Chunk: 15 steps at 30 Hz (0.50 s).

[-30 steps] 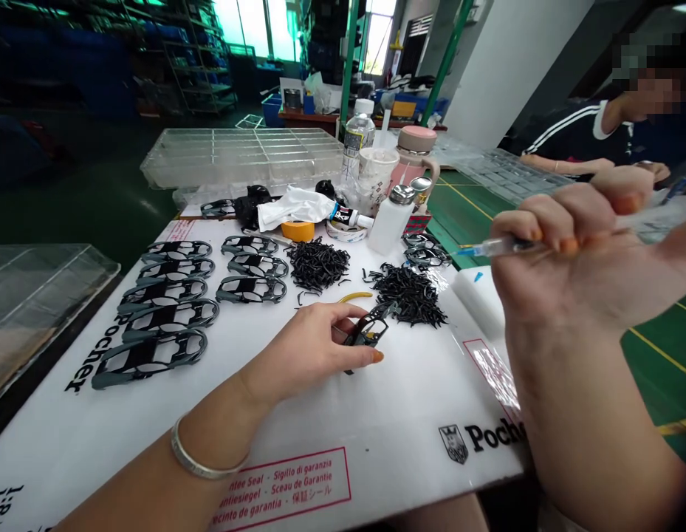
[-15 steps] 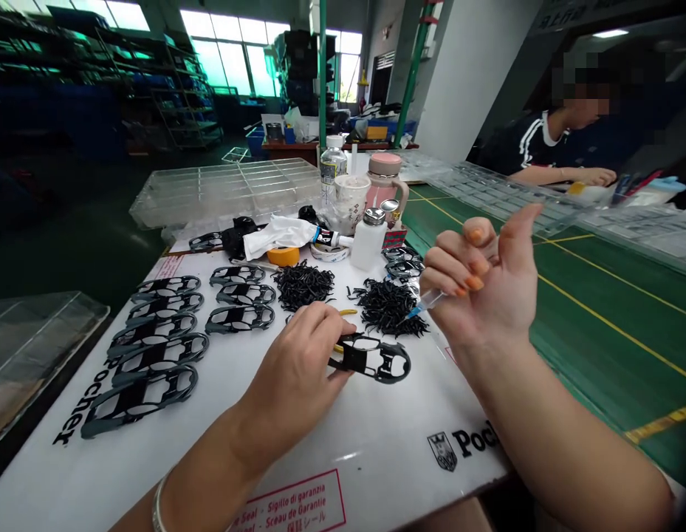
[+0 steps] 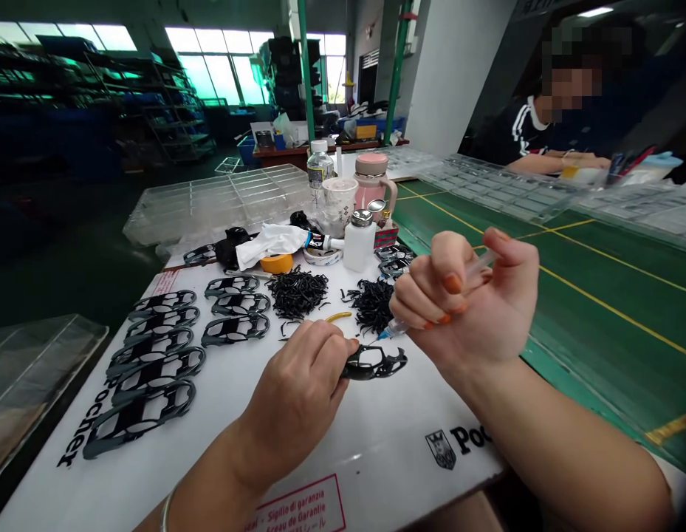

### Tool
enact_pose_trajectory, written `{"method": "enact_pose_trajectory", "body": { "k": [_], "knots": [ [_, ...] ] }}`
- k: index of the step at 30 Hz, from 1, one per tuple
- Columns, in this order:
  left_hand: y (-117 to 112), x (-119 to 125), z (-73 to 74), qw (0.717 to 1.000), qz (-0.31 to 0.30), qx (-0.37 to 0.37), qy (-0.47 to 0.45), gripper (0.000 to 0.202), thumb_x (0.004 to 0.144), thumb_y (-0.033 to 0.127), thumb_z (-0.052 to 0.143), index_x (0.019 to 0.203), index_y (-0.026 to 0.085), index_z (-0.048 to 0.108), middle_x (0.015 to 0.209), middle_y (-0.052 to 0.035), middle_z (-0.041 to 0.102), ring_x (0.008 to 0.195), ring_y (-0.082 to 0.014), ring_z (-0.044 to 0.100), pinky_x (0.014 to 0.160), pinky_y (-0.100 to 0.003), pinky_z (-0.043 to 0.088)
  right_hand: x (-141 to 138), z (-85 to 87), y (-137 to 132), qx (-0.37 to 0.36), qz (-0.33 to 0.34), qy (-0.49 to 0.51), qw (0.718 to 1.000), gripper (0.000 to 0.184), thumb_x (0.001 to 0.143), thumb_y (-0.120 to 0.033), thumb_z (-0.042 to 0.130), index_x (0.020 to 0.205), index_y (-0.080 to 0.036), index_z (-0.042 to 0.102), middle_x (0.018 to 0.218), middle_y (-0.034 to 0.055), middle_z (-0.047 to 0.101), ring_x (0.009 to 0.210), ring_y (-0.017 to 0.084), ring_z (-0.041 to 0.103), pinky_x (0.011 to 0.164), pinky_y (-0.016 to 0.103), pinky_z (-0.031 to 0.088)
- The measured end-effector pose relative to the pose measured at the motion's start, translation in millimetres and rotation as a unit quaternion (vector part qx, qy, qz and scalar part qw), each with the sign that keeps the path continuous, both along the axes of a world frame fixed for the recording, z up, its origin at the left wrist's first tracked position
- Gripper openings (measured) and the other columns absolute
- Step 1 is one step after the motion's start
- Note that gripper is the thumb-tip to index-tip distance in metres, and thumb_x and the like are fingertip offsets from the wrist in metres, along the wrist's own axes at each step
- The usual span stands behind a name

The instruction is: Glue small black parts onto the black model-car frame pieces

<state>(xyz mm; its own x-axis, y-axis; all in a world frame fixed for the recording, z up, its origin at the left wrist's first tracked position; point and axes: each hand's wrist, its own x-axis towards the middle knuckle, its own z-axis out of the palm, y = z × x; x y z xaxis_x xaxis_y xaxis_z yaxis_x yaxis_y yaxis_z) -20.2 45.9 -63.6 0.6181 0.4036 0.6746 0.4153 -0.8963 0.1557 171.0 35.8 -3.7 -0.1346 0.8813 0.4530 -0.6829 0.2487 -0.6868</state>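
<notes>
My left hand [image 3: 306,377] is closed on a dark, open plastic frame [image 3: 384,363], tilted above the white board; its left end is hidden by my fingers. My right hand [image 3: 464,303] is wrapped around a clear syringe [image 3: 396,327], thumb at its rear end. The syringe's blue tip [image 3: 383,335] points down and left, close above the frame; whether its needle touches the frame I cannot tell. A curved yellow handle [image 3: 339,316] shows just behind my left hand; the rest of it is covered. Two piles of small black strips [image 3: 298,292] lie beyond my hands.
Several similar frames [image 3: 146,408] stand in two rows at left. Behind the piles are a dispenser bottle [image 3: 359,244], yellow tape roll [image 3: 277,264], glue tube [image 3: 320,241], pink mug [image 3: 371,185] and clear trays [image 3: 210,199]. Another person [image 3: 542,140] sits at the far right.
My right hand has moved left and down, bringing the syringe tip to the frame, with the thumb bent inward. My left hand has tipped the frame to a steeper angle.
</notes>
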Motion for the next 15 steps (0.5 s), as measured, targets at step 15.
{"method": "enact_pose_trajectory", "body": {
  "k": [15],
  "knots": [
    [-1.2, 0.9, -2.6, 1.0, 0.004, 0.011, 0.008, 0.014, 0.085, 0.003, 0.058, 0.092, 0.013, 0.052, 0.088, -0.0064, 0.056, 0.084, -0.0192, 0.055, 0.074, -0.035, 0.051, -4.5, 2.6, -4.6, -0.03, -0.002, -0.016, 0.999, 0.033, 0.083, -0.039, 0.044, 0.057, -0.02, 0.042, 0.042, -0.0063, 0.017, 0.037, 0.008, 0.016, 0.039, 0.021, 0.022]
  ]
}}
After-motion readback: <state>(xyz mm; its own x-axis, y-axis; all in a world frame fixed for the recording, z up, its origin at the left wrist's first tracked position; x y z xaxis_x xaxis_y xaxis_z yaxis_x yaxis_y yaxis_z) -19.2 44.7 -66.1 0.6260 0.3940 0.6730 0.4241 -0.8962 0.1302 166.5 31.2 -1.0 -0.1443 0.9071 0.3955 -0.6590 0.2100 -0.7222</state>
